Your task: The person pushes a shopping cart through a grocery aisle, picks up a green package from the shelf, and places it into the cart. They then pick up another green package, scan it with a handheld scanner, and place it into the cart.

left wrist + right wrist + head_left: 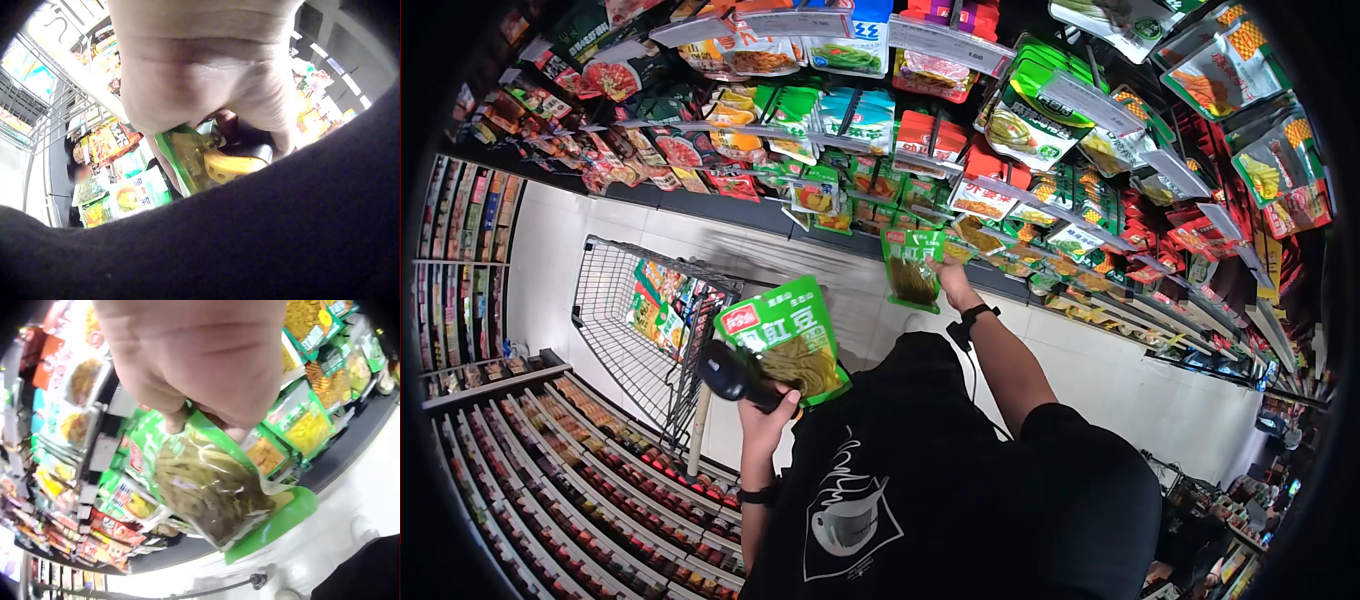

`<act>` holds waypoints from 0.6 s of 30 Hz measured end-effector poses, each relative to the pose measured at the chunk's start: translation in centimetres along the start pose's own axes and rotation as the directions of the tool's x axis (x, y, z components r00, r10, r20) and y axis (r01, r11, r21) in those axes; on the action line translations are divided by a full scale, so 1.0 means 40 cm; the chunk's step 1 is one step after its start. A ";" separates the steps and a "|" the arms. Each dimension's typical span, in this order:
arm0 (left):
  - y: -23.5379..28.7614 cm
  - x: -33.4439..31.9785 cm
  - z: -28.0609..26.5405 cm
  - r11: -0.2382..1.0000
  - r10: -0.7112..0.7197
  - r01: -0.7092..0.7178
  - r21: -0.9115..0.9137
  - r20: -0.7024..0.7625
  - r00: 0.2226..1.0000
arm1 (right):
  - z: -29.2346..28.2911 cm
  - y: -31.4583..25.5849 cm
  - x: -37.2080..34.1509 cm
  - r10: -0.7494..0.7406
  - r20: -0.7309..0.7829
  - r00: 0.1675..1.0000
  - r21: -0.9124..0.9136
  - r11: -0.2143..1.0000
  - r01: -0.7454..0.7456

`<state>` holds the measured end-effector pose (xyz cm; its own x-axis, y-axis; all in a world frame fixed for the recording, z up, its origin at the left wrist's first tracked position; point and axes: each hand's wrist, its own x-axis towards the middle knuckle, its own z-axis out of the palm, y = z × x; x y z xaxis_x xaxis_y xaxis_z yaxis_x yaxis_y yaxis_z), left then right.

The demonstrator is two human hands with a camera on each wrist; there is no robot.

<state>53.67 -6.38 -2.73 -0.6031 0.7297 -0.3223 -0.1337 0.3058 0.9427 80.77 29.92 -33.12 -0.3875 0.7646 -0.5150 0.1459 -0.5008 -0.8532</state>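
My left hand (764,424) grips a black handheld scanner (735,372) and a large green packet of pickled long beans (798,350) together. In the left wrist view, a yellow part of the scanner (232,167) and a strip of the green packet (178,156) show below the palm. With its thumb and fingers, my right hand (953,284) pinches a smaller green-edged packet of pickled beans (913,270) by its upper edge, in front of the lower shelf. Through that packet's clear window (206,481) brownish-green pieces show in the right wrist view.
A wire shopping cart (615,330) with several bright packets inside stands to the left. Racks of hanging food packets (850,120) with price strips run along the far side. Shelves of jars (570,490) stand at the lower left, over a pale tiled floor (1040,350).
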 end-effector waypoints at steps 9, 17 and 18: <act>-0.001 0.112 0.082 0.997 -0.056 0.043 0.058 0.258 0.964 | 0.242 -0.308 -0.268 -0.086 0.270 0.959 0.137 0.989 0.050; 0.020 0.141 0.138 0.990 -0.006 -0.028 0.135 0.246 0.969 | 0.332 -0.437 -0.424 -0.032 0.324 0.946 0.375 0.922 -0.097; 0.019 0.146 0.139 0.985 0.021 -0.060 0.161 0.230 0.973 | 0.334 -0.432 -0.434 -0.016 0.297 0.955 0.382 0.918 -0.103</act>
<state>54.41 1.51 -4.38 -0.4084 0.8573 -0.3133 0.0311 0.3561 0.9339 72.81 19.88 -8.34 -0.6425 0.6176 -0.4536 -0.1740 -0.6941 -0.6985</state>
